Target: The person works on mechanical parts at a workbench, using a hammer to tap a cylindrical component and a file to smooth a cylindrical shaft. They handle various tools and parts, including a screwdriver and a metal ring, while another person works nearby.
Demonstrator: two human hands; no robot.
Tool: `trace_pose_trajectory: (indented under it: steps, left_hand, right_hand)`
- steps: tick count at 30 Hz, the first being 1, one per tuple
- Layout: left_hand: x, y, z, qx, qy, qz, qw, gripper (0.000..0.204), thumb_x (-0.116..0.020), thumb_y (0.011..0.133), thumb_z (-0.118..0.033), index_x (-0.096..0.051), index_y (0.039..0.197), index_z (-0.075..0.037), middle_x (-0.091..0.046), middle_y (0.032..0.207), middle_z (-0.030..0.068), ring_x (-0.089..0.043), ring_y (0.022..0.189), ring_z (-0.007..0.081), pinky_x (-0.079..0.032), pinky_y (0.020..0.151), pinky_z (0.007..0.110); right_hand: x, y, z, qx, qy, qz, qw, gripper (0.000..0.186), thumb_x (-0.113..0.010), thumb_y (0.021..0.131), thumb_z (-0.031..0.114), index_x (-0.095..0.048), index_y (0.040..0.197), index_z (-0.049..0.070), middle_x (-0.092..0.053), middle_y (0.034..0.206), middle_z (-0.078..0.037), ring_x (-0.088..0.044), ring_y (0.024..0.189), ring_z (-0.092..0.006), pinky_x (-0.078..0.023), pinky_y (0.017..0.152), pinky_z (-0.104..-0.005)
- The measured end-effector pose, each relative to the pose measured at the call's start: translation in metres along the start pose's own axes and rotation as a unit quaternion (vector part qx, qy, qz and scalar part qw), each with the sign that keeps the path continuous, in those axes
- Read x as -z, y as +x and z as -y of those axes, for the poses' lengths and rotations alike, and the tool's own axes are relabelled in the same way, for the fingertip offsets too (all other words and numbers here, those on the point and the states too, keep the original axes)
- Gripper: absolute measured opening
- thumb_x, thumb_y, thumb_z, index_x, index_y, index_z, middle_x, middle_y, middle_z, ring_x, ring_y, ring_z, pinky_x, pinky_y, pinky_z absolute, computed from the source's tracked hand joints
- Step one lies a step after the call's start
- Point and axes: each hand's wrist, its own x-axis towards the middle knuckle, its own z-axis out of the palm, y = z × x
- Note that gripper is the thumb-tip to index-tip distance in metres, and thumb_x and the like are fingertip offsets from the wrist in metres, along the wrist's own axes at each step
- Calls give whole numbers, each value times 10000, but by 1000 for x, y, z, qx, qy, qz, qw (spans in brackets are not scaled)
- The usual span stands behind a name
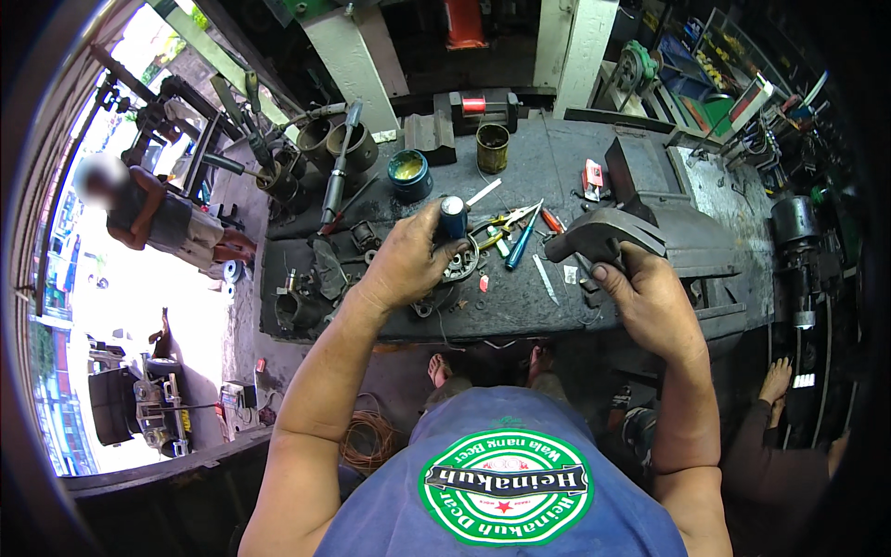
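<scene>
My left hand [413, 260] is closed round an upright dark blue cylinder [452, 221] with a pale, round top end. It looks like a tool handle, but its lower end is hidden. Beneath it, a round metal part [460, 266] with openings sits near the bench's front edge, partly covered by my fingers. In my right hand [654, 302] is a claw hammer [608, 230], raised over the bench. Its round face points left toward the blue cylinder, and the two are apart. Yellow-handled pliers [506, 221] and a blue pen-like tool [522, 239] lie between my hands.
Behind my left hand stand a blue can of yellowish grease [408, 174] and a rusty tin [493, 148]. Metal pots [351, 144] hold tools at the back left. A dark steel block [682, 232] lies right. One person stands far left; another person's hand [776, 381] shows at right.
</scene>
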Motion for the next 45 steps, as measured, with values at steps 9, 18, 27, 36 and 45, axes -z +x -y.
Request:
trace_pose_trajectory:
  steps: [9, 18, 27, 36, 45]
  left_hand:
    - [0, -1, 0, -9, 14, 29, 999, 430, -819, 997, -28, -635, 1386, -29, -809, 1212, 144, -793, 1176, 332, -599, 1057, 434]
    - [0, -6, 4, -31, 37, 12, 999, 364, -836, 981, -44, -668, 1302, -12, -807, 1141, 182, -793, 1100, 393, -609, 953, 447]
    - [4, -10, 1, -28, 63, 15, 998, 475, -831, 1011, -226, -613, 1393, -46, -778, 1122, 254, -740, 1088, 494, -579, 890, 568]
    - [5, -11, -1, -32, 68, 12, 997, 450, -831, 1012, -239, -633, 1368, -47, -780, 1118, 247, -740, 1078, 493, -582, 880, 564]
    - [7, -8, -6, -40, 44, 11, 998, 372, -841, 1003, -226, -644, 1253, -33, -779, 1068, 244, -745, 1034, 498, -586, 850, 558]
  right_hand:
    - [-2, -1, 25, -3, -38, 16, 999, 325, -743, 1113, 223, -744, 1280, -57, -754, 915, -134, -642, 855, -168, -560, 842, -378]
    - [4, 9, 72, 186, -10, -27, 982, 279, -758, 1085, 230, -775, 1239, -1, -761, 914, -244, -743, 844, -453, -581, 786, -478]
    - [-1, 14, 97, 287, -46, -41, 956, 268, -771, 1079, 171, -759, 1284, -1, -774, 1012, -179, -682, 853, -316, -569, 840, -418]
    - [8, 18, 121, 225, -144, -11, 964, 261, -766, 1061, 159, -764, 1290, 34, -763, 1001, -221, -700, 885, -437, -571, 837, -471]
    - [-8, 31, 119, 245, -255, -2, 935, 325, -684, 1092, 276, -763, 1062, -38, -770, 864, -266, -762, 854, -491, -598, 815, -616]
